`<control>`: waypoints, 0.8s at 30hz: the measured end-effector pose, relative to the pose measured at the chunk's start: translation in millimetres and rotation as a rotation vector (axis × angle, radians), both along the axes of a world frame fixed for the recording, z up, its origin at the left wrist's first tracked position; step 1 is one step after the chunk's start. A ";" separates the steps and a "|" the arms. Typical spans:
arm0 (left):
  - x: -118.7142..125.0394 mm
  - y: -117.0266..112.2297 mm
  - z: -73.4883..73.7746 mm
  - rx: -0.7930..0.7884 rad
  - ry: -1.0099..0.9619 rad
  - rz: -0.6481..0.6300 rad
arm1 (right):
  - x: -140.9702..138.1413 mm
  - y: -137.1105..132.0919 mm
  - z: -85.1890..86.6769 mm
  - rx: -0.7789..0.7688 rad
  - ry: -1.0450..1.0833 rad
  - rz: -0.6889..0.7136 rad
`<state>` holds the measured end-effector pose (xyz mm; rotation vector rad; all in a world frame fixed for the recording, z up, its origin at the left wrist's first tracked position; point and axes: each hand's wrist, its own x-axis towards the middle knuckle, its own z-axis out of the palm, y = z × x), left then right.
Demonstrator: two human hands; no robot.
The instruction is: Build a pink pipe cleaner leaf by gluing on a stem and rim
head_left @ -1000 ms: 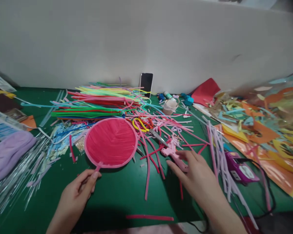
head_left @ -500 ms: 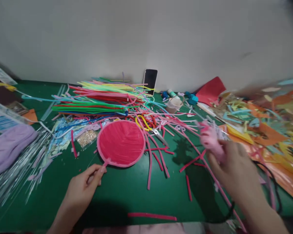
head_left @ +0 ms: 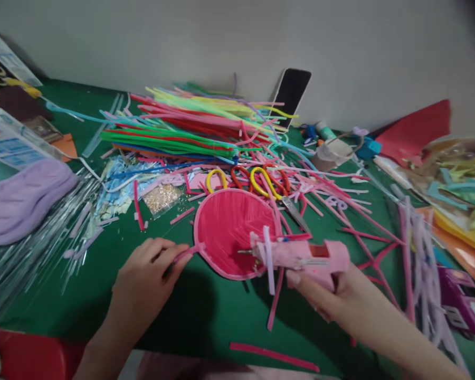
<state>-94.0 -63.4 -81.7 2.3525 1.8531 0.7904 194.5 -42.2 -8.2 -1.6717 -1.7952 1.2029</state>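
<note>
A round pink fan-shaped disc (head_left: 229, 227) with a short handle lies on the green table (head_left: 206, 311). My left hand (head_left: 146, 279) pinches that handle at the disc's left edge. My right hand (head_left: 324, 295) grips a pink glue gun (head_left: 301, 256), whose metal nozzle points left over the disc's lower right part. Bits of pink pipe cleaner cling to the gun's front.
A big heap of coloured pipe cleaners (head_left: 190, 126) lies behind the disc, with scissors (head_left: 277, 190) at its near edge. A phone (head_left: 291, 95) leans on the wall. Paper scraps (head_left: 455, 179) pile at the right, a purple cloth (head_left: 19, 200) at the left, a purple device (head_left: 465, 306) right.
My right hand picked the pink glue gun up off the table, swung it right, then brought it back over the disc. The view moved closer and left.
</note>
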 end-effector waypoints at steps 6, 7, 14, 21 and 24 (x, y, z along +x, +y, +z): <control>1.4 -2.2 1.3 -0.041 -0.031 -0.050 | -32.5 25.4 -2.9 -0.176 -0.027 0.165; 1.8 -2.1 1.8 -0.030 -0.030 -0.052 | -34.6 26.3 -4.4 -0.169 -0.062 0.173; 3.6 -1.7 2.8 -0.017 -0.013 -0.077 | -38.2 23.9 -10.3 -0.061 -0.218 0.207; 2.3 -2.7 1.6 -0.024 -0.012 -0.091 | -42.5 24.2 -6.3 -0.044 -0.219 0.236; 2.3 -2.7 1.3 -0.019 -0.007 -0.091 | -44.6 24.9 -6.2 -0.026 -0.241 0.240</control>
